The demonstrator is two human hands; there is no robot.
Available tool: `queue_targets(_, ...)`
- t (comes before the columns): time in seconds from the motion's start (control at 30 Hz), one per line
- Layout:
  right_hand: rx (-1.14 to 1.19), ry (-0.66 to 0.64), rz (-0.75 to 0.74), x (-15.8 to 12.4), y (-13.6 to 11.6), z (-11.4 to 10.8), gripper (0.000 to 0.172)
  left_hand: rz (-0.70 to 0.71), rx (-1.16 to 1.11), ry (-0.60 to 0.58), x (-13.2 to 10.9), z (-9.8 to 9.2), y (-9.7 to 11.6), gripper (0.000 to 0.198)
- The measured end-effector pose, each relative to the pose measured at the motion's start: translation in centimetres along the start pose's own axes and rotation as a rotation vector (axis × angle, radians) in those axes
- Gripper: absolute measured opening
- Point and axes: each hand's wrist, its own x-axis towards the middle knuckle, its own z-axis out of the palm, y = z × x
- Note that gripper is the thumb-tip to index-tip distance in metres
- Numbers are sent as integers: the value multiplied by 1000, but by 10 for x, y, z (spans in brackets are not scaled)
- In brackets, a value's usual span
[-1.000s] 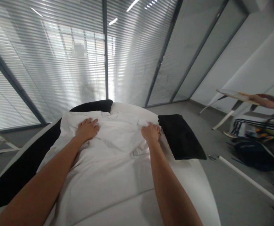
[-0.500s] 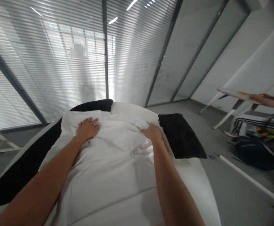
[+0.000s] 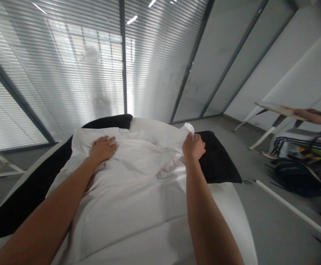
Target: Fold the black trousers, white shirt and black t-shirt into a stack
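A white shirt (image 3: 138, 176), wrinkled across its upper part, lies spread over a white table (image 3: 232, 217). My left hand (image 3: 103, 148) rests flat on the shirt near its far left part, fingers spread. At the far right, my right hand (image 3: 194, 146) is closed around an edge of the shirt, and a bit of white cloth sticks up above the fingers. Below the right hand the fabric is bunched into folds. The exact part of the shirt in that grip is partly hidden by the hand.
Folded black cloth (image 3: 221, 162) lies at the table's right edge; more black cloth (image 3: 108, 120) runs along the far and left side. Glass panels with blinds (image 3: 155, 66) stand beyond. At right are another person's hand (image 3: 304, 113), a second table (image 3: 273, 108) and a dark bag (image 3: 298, 176).
My right hand has closed on the shirt's edge, moved right and up, and pulled the cloth out toward the black cloth. The left hand stays in place.
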Motion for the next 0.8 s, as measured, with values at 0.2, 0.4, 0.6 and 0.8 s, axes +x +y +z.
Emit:
queue_targets(0.2,138,-188,-140,11,-2,-7,43,9,-1,5,-1,-3,0,56)
queue_targets(0.4,152,-476,-275,11,-7,-6,28,151,0,103,-22,-37,53,43)
queue_targets(0.6,274,-444,-226,17,2,5,26,726,-180,-125,-83,-51,139,50)
queue_targets(0.8,549,-267,-42,24,7,4,23,806,-232,-229,-95,-46,147,23)
